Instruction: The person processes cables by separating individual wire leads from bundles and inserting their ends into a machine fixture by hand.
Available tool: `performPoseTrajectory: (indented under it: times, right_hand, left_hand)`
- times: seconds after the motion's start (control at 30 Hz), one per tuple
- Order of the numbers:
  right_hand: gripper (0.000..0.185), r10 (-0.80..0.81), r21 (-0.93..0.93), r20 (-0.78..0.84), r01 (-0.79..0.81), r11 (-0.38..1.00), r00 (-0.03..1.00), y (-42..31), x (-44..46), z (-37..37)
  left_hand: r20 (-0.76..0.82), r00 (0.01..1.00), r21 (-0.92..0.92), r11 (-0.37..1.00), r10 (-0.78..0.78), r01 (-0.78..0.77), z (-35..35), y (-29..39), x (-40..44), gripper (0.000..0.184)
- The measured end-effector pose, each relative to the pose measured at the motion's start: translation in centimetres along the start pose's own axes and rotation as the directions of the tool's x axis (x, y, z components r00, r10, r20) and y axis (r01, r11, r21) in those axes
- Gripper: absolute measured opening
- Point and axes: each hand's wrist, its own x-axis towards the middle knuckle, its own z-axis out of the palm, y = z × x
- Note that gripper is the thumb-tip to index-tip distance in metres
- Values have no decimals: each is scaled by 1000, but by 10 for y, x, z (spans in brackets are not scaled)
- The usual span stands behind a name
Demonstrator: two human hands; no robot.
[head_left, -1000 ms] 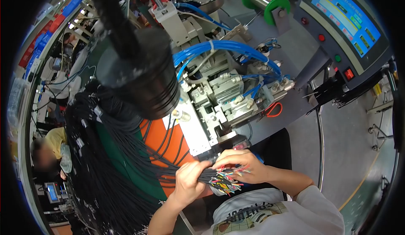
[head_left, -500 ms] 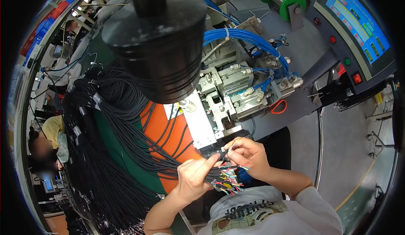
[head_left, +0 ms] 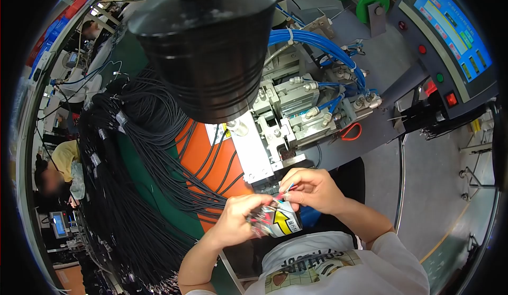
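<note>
Near the metal machine [head_left: 296, 102], the left hand [head_left: 236, 222] grips a bundle of black cables [head_left: 153, 147], its blurred coloured wire ends [head_left: 259, 220] beside a white label [head_left: 293, 217] bearing 1 yellow arrow [head_left: 283, 222]. The right hand [head_left: 313, 190] pinches thin wires [head_left: 286, 191] between thumb and fingers. The cables cross an orange sheet [head_left: 196, 152].

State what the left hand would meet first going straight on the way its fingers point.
The left hand would likely meet the coloured wires at the fingertips of the right hand, though depth between them is unclear.
</note>
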Motion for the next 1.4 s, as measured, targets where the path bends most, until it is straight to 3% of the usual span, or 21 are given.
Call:
performPoseTrajectory:
  times: [0.03,0.1,0.13,0.17,0.23,0.3,0.37,0.43,0.5,0.57,0.67,0.77,0.9,0.97,1.07,1.17,1.2,1.3,1.4]
  right_hand:
    - [17,-60,-187,-4,58,981,998,1,-2,1]
    - [16,-170,-533,23,156,831,985,1,-8,3]
    - [20,-168,-537,26,156,829,985,5,-10,3]
    - [25,-283,-654,52,247,715,958,8,-11,6]
    - [34,-483,-828,153,378,413,862,15,-9,18]
    - [54,-499,-884,206,379,273,842,21,-12,29]
    - [46,-504,-851,213,412,326,837,12,-10,24]
    - [32,-377,-746,117,332,578,919,4,-9,13]
    - [17,-104,-286,-31,91,954,994,2,-5,6]
    - [18,101,-83,-16,-102,991,995,-2,-3,1]
    - [19,198,-38,40,-197,980,979,-10,0,-6]
    - [19,248,-15,44,-248,969,968,-16,2,-6]
    - [16,163,-85,48,-159,984,985,-9,3,-7]
    - [13,87,-116,57,-80,990,995,-3,2,-8]
    - [9,-15,-559,80,58,827,997,-8,2,-10]
    - [12,-364,-868,211,345,356,907,-6,2,0]
    - [14,-418,-917,217,331,222,882,-3,3,3]
    - [12,-275,-971,212,234,50,938,-6,1,-1]
    - [15,-216,-969,180,211,129,960,-9,4,-2]
  left_hand:
    - [-49,987,209,968,150,-137,7,7,5,50]
    - [-58,977,515,844,207,-148,20,15,4,47]
    - [-83,973,559,818,217,-134,26,16,4,42]
    - [-108,968,603,789,227,-118,29,18,4,36]
    - [-179,956,515,850,231,-109,30,12,4,31]
    - [-215,948,467,877,235,-111,31,10,4,26]
    - [-225,941,472,873,252,-121,31,13,7,23]
    - [-196,945,510,850,263,-131,32,10,7,26]
    - [-177,948,522,842,265,-138,32,10,8,27]
    - [-157,961,490,863,227,-124,30,10,7,30]
    - [-153,972,352,929,176,-113,22,11,9,30]
    - [-74,995,76,995,74,-69,12,4,8,28]
    - [-20,999,-140,989,-45,42,11,0,7,12]
    - [0,1000,-138,990,-31,31,8,1,8,13]
    - [-52,999,-28,1000,8,-9,12,0,8,14]
    - [-187,970,303,948,157,-95,28,2,8,27]
    - [-186,958,449,886,216,-113,31,5,7,35]
    - [-138,942,755,648,306,-100,32,17,9,44]
    - [-5,954,760,621,301,-192,27,9,6,49]
